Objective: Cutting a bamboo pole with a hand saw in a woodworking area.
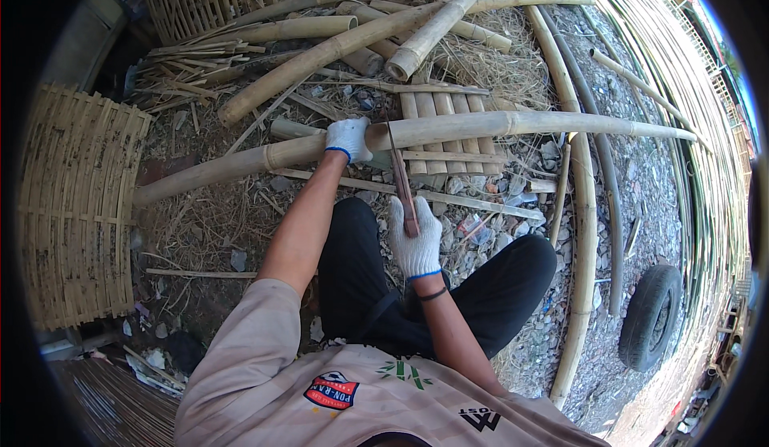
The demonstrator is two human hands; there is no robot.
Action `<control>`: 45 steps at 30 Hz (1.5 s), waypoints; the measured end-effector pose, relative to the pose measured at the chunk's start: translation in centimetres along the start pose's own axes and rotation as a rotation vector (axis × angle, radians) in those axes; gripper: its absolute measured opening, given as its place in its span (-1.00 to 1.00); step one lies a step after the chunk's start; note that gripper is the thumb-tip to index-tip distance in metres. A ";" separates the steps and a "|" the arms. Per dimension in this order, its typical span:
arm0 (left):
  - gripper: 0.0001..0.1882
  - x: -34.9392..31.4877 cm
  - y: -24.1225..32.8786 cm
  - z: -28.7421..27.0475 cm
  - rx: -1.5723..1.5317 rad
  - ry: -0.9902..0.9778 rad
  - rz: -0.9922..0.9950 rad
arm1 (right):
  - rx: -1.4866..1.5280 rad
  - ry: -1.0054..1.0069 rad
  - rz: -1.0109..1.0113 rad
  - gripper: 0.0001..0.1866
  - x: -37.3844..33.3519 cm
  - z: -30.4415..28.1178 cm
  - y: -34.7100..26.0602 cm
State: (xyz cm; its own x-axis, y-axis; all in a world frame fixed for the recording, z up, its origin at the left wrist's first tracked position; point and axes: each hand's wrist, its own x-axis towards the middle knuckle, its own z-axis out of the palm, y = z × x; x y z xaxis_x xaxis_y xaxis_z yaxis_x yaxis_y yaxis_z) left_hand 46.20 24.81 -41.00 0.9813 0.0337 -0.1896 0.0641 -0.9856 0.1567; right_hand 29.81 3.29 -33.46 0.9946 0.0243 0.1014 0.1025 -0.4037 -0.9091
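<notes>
My left hand [348,140], in a white knit glove with a blue cuff, is wrapped round a long pale bamboo pole [296,150] that lies crosswise in front of me. My right hand [417,243], gloved alike, grips the brown wooden handle of a handsaw [403,187]. Its narrow blade points away from me and stands in a gap in the bamboo, just right of my left hand. A brownish face shows on the left side of that gap; whether the two sides still join, I cannot tell. Right of the blade the bamboo [481,126] crosses a short slatted bamboo rack [436,159].
Thick bamboo poles [344,50] lie crossed beyond the work. A woven bamboo panel [76,207] stands at left. A long pole [583,247] and a tyre [650,317] are at right, with long thin bamboo strips [681,70] further out. Stones and straw cover the ground.
</notes>
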 end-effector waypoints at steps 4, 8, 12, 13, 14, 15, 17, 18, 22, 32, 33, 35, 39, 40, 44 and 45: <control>-0.37 1.3 2.7 0.4 0.001 -0.005 0.037 | 0.026 0.083 -0.016 -0.62 7.4 2.2 2.0; -0.35 -0.9 0.4 -0.7 0.016 -0.062 -0.025 | -0.028 -0.036 0.025 -0.72 -2.3 -1.1 -0.3; -0.36 -0.8 -0.4 -0.7 0.038 -0.009 -0.023 | 0.000 -0.064 0.075 -0.72 -5.2 -2.6 -1.2; -0.36 -1.2 -0.7 -0.4 0.040 -0.019 -0.025 | 0.030 -0.042 0.067 -0.71 -3.9 -1.7 -1.2; -0.37 -0.8 -0.1 -0.2 0.015 -0.009 -0.014 | 0.004 -0.012 0.022 -0.72 -0.9 0.1 0.1; -0.37 -0.1 1.3 0.0 -0.013 0.002 0.008 | -0.028 0.026 -0.020 -0.71 2.8 1.8 1.6; -0.38 1.0 2.0 0.6 -0.021 0.007 0.012 | -0.148 0.095 -0.121 -0.69 8.9 4.3 1.7; -0.39 1.1 1.4 0.9 -0.002 0.034 0.031 | -0.140 0.091 -0.123 -0.69 8.5 4.0 1.3; -0.38 -0.6 -0.6 0.1 0.014 0.029 0.010 | -0.048 -0.073 -0.012 -0.73 -0.8 -1.6 -0.2; -0.33 2.0 2.7 0.4 0.009 -0.043 0.007 | -0.019 0.049 -0.028 -0.61 10.2 2.5 2.6; -0.33 1.5 2.1 0.3 0.026 -0.039 0.005 | -0.001 0.024 0.016 -0.61 8.9 2.2 2.5; -0.32 -0.4 -0.1 -0.3 0.050 -0.040 -0.027 | -0.051 -0.041 0.028 -0.69 1.6 0.4 0.6; -0.34 -1.0 -1.1 -0.6 0.031 -0.009 -0.019 | 0.100 -0.052 0.048 -0.77 -3.8 -2.3 -0.7; -0.33 -1.1 -1.6 -0.4 0.035 0.021 -0.017 | 0.077 -0.050 0.022 -0.78 -3.0 -1.6 -0.7; -0.38 2.7 1.6 0.4 -0.022 0.008 -0.021 | -0.132 0.066 -0.086 -0.62 9.6 5.0 1.8; -0.38 2.7 1.5 0.1 -0.017 0.012 -0.024 | -0.180 0.054 -0.024 -0.62 9.9 5.0 1.6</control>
State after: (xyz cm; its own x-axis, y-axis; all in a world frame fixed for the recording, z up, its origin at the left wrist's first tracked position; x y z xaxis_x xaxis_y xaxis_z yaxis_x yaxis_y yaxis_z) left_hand 48.88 23.42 -41.39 0.9815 0.0594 -0.1820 0.0907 -0.9814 0.1689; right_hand 39.94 7.49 -35.96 0.9889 -0.0113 0.1482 0.1164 -0.5609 -0.8196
